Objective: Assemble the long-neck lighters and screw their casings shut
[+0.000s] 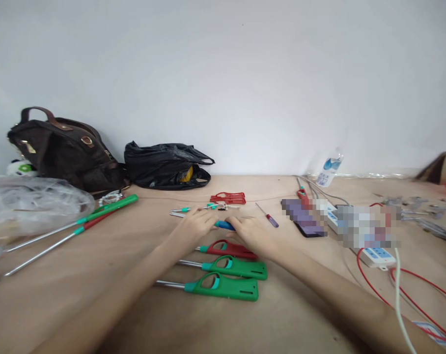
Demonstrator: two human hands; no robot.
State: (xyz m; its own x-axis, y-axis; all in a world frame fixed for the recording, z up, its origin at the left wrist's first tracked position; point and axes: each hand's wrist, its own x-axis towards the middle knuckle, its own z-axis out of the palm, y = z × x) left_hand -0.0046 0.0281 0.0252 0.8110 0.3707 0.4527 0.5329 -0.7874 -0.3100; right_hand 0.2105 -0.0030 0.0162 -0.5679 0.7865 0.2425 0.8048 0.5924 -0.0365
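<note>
My left hand [198, 224] and my right hand [251, 234] meet above the table, fingers curled in around a small blue piece [225, 225]. My fingers cover most of it, so its kind cannot be made out. Just beyond them lie an opened red lighter casing [228, 198], small loose inner parts [228, 207] and metal lighter tubes with a teal collar [186, 210]. Nearer to me, a red long-necked lighter [232, 249] and two green ones, the upper green lighter [237, 267] and the lower green lighter [226, 287], lie side by side.
A small screwdriver [270, 216] and a phone [306, 219] lie to the right, before a power strip [377, 256] with red and white cables. Lighters [108, 208], a clear plastic bag [42, 204], a dark handbag [71, 152] and a black plastic bag [160, 164] occupy the left.
</note>
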